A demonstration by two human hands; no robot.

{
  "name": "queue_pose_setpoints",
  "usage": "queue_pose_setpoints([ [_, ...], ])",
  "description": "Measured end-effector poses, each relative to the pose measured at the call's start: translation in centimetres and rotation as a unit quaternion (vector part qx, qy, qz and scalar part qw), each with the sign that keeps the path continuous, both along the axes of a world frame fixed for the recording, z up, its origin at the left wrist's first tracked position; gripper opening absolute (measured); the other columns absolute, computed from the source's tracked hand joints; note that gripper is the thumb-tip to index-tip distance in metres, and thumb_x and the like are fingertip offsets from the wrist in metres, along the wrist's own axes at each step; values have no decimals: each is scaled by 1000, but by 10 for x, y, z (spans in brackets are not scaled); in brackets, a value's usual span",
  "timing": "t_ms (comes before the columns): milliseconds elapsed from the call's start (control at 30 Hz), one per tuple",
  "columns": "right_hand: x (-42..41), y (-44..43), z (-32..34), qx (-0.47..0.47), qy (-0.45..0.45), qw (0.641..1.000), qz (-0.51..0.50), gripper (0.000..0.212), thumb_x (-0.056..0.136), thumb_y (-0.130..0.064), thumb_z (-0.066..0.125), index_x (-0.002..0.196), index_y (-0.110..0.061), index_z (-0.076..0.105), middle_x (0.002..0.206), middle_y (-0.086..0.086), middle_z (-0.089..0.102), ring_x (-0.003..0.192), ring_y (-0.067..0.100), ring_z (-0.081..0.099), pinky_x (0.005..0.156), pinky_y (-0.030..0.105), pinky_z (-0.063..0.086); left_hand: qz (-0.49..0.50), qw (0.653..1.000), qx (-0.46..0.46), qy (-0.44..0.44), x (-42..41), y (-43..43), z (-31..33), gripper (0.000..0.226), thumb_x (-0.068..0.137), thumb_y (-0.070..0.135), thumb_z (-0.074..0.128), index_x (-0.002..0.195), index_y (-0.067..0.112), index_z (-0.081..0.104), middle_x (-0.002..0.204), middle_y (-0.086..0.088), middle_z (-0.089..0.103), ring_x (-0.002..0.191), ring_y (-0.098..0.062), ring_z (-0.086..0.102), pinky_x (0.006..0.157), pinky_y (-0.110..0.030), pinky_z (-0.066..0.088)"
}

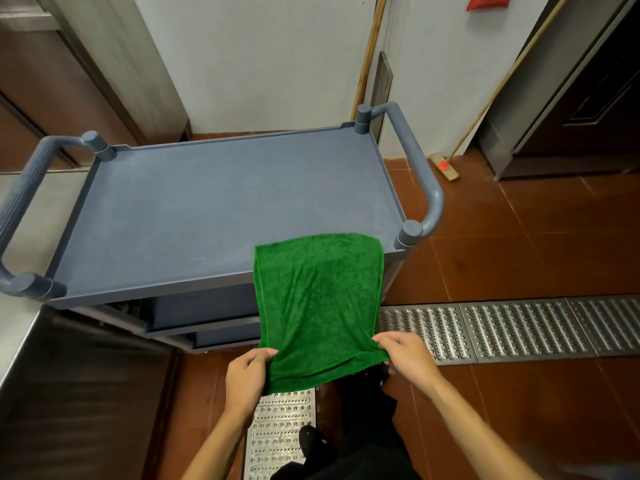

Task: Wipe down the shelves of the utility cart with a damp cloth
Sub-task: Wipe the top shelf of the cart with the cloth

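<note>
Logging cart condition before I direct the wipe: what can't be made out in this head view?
Head view:
- Lower shelves: mostly hidden beneath the top shelf and behind the green cloth.
- Top shelf's near right corner: covered by the cloth.
- Fingers of the right hand: partly under the cloth.
- Cloth's dampness: not visible.

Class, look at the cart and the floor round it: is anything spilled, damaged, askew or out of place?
Nothing stands out. The green cloth drapes off the cart's top shelf only because the left hand and right hand hold its near corners. No spill or breakage shows.
</note>
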State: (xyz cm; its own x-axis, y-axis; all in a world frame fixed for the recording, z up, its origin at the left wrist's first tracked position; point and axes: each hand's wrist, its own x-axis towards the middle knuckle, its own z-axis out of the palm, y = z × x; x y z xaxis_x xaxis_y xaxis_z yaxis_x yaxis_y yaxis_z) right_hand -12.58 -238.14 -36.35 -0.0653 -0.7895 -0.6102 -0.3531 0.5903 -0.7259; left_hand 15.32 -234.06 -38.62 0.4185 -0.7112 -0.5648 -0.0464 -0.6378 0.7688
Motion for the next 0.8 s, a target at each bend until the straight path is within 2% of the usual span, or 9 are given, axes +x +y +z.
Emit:
queue_pose_setpoints([
  [133, 6, 12, 2, 42, -102, 989, -94, 26, 93, -7, 51, 96, -12, 77, 78, 9, 63, 56, 15, 46, 46, 26, 33, 16, 999, 10, 41, 2, 8, 9, 17, 83, 18, 69, 77, 27, 82, 88, 3, 79, 99, -23, 70, 96, -51, 53],
  [367, 15, 13, 25, 48, -192, 967, -158, 19, 95, -5, 53, 103, -3, 70, 106, 11, 66, 49, 10, 33, 45, 25, 28, 9, 999, -25, 41, 2, 11, 30, 27, 86, 9, 61, 74, 22, 81, 88, 2, 78, 98, -24, 70, 91, -48, 53],
  [533, 27, 0, 46, 35, -230, 959, -163, 18, 95, -7, 56, 106, -1, 69, 98, 7, 61, 46, 8, 33, 42, 23, 30, 55, 993, -49, 97, 13, 7, 50, 27, 84, 5, 59, 73, 16, 81, 85, -5, 78, 92, -27, 71, 79, -44, 54],
  [667, 45, -18, 79, 10, -283, 943, -172, 19, 93, -1, 54, 106, 3, 66, 74, 3, 57, 42, 6, 32, 40, 20, 28, 109, 979, -46, 165, 32, -8, 71, 21, 80, 2, 60, 77, 6, 80, 90, -17, 77, 91, -33, 71, 85, -44, 54],
  [733, 56, -30, 97, -9, -299, 939, -168, 17, 93, 1, 53, 104, 3, 66, 74, 5, 57, 42, 5, 32, 39, 19, 28, 123, 974, -58, 180, 42, -18, 86, 20, 78, 1, 61, 77, 5, 80, 89, -17, 77, 86, -31, 71, 81, -39, 56],
  [800, 68, -45, 114, -29, -305, 940, -152, 19, 93, 0, 53, 106, 4, 66, 74, 3, 59, 43, 4, 32, 40, 19, 28, 135, 971, -83, 181, 55, -31, 100, 21, 78, 1, 61, 72, 6, 80, 83, -12, 77, 76, -24, 72, 70, -32, 57],
])
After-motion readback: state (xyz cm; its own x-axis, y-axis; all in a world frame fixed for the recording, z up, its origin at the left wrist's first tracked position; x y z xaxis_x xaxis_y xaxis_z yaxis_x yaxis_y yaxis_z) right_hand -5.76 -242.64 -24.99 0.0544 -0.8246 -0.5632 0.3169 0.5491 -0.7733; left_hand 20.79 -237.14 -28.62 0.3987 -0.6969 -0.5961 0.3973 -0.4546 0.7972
